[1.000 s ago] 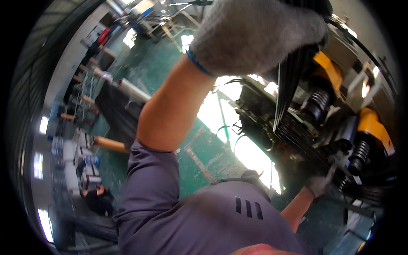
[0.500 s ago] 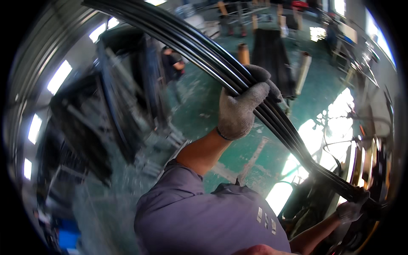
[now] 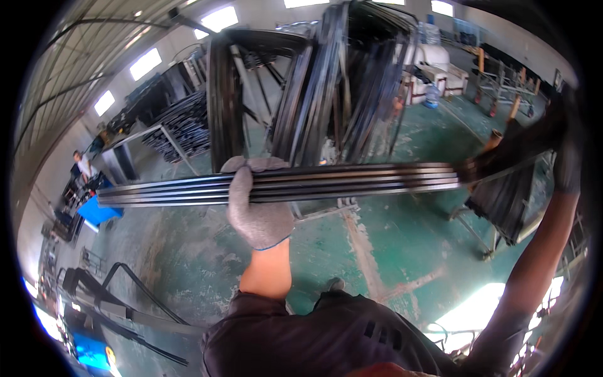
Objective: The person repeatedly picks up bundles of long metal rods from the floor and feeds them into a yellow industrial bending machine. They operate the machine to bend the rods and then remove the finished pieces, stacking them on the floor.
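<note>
A workshop with a green floor [image 3: 389,251] and racks [image 3: 326,81]. The bars [image 3: 352,181] lie level, left to right. The left hand [image 3: 256,204] is wrapped around them; the right hand [image 3: 565,166] grips their end.

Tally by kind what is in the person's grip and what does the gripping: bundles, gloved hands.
Bundle of long dark metal strips, held level: 1
Gloved hands on it: 2, left hand and right hand
Total: 3
The number of single strips in the bundle cannot be told.
</note>
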Action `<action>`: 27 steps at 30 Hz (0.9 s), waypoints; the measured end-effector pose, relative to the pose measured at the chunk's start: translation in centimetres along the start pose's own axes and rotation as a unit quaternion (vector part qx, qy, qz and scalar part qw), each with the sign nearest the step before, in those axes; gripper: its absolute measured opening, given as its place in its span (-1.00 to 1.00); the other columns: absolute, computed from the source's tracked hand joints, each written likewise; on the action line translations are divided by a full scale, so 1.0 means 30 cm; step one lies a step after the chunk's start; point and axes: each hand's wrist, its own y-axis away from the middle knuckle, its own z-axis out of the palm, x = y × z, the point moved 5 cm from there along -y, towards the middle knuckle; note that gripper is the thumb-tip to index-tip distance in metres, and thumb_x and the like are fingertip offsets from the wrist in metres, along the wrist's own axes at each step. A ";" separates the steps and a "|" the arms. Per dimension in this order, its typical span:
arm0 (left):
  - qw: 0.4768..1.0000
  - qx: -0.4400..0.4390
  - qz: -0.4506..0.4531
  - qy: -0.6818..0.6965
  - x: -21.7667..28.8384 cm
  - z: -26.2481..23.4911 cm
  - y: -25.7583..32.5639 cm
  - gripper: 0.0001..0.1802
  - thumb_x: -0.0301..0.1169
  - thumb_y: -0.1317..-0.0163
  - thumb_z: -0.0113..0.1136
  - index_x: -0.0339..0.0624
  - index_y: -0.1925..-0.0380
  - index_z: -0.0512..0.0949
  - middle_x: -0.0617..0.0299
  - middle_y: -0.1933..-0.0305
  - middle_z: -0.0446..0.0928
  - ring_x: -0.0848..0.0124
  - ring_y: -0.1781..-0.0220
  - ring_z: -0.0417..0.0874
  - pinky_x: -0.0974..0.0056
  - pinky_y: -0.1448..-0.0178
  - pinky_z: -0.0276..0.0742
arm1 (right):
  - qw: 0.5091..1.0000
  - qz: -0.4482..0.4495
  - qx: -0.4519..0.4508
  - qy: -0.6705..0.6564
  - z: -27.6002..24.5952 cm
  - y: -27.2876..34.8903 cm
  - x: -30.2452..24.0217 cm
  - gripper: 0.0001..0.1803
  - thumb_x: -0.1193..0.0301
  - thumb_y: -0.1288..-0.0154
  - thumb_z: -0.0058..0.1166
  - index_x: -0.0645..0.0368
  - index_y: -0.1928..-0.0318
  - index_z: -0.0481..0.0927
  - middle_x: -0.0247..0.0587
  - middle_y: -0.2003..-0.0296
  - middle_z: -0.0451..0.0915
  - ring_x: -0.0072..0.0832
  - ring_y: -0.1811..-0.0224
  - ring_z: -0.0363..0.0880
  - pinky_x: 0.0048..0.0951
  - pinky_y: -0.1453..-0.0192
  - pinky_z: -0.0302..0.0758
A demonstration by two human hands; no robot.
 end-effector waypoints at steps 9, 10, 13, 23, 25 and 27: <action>0.978 0.130 0.165 0.003 0.192 -0.409 -0.331 -0.75 -0.48 -0.38 0.08 -0.31 -0.02 0.43 0.02 0.13 0.59 0.06 -0.03 0.65 -0.06 -0.35 0.58 | 0.994 -0.059 -0.002 -0.097 0.811 -0.941 -1.012 -0.67 0.24 -0.43 0.10 0.16 0.02 0.78 0.12 0.12 0.76 -0.09 0.06 0.78 -0.15 -0.05 0.67; 0.974 0.147 0.174 -0.009 0.205 -0.446 -0.355 -0.76 -0.48 -0.40 0.07 -0.29 -0.02 0.44 0.03 0.12 0.61 0.06 -0.03 0.67 -0.07 -0.34 0.59 | 0.993 -0.065 -0.012 -0.097 0.885 -0.993 -1.109 -0.68 0.24 -0.42 0.12 0.15 0.04 0.79 0.13 0.13 0.76 -0.07 0.07 0.78 -0.14 -0.04 0.67; 0.972 0.170 0.150 -0.059 0.213 -0.612 -0.514 -0.78 -0.45 -0.45 0.02 -0.33 0.00 0.46 -0.01 0.09 0.65 0.04 -0.05 0.71 -0.05 -0.31 0.66 | 0.987 -0.150 -0.060 -0.015 1.166 -1.100 -1.409 -0.70 0.22 -0.37 0.16 0.12 0.10 0.81 0.16 0.18 0.76 -0.02 0.10 0.79 -0.09 0.01 0.69; 0.928 0.318 -0.157 0.116 -0.248 -1.111 -0.677 -0.77 -0.39 -0.45 0.14 -0.38 0.20 0.63 -0.08 0.04 0.67 0.05 -0.07 0.65 -0.04 -0.22 0.64 | 0.889 -0.122 -0.316 -0.306 1.687 -0.542 -1.861 -0.44 0.33 -0.36 0.11 0.26 -0.34 0.47 0.21 -0.08 0.67 0.00 -0.14 0.69 -0.09 -0.27 0.61; 0.940 0.223 -0.246 0.082 -0.384 -1.156 -0.579 -0.81 -0.40 -0.34 0.32 -0.34 0.21 0.63 0.04 0.07 0.62 0.12 0.01 0.57 0.09 -0.07 0.53 | 0.900 -0.128 -0.277 -0.313 1.687 -0.442 -1.775 -0.45 0.39 -0.29 0.11 0.25 -0.29 0.46 0.17 -0.04 0.68 0.02 -0.10 0.69 -0.04 -0.22 0.61; 0.905 0.226 -0.345 0.107 -0.513 -1.146 -0.487 -0.79 -0.36 -0.37 0.29 -0.33 0.18 0.63 0.05 0.06 0.63 0.15 0.00 0.57 0.09 -0.09 0.54 | 0.918 -0.094 -0.179 -0.342 1.681 -0.308 -1.605 -0.53 0.42 -0.28 0.10 0.23 -0.20 0.51 0.11 -0.13 0.62 0.00 -0.20 0.62 -0.04 -0.27 0.57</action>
